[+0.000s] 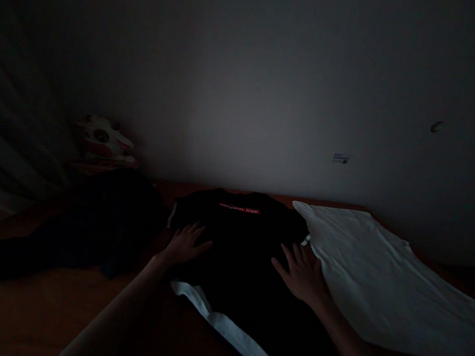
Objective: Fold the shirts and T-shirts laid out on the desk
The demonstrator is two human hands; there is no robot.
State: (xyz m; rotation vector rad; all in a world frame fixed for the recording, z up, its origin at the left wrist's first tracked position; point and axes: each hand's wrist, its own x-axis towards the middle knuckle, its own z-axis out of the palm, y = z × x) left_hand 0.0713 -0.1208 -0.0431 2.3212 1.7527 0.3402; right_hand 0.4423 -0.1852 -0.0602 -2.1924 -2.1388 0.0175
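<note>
A black T-shirt (pixel 238 256) lies spread out in front of me, with a red strip of print across its chest and pale edging at the sleeves and along its lower left side. My left hand (pixel 185 243) rests on its left side below the sleeve, fingers spread. On the opposite side my right hand (pixel 299 271) lies flat with fingers apart, close to the right sleeve. Neither hand grips the cloth. The light is dim, so folds in the black fabric are hard to make out.
To the right a white cloth (pixel 380 270) is laid out on the orange-brown surface (pixel 60 312). Dark clothing (pixel 99 220) is heaped on the left. Behind it sits a cow-like plush toy (pixel 107 137). A pale wall (pixel 261 102) rises at the back, and a curtain (pixel 12 117) hangs at left.
</note>
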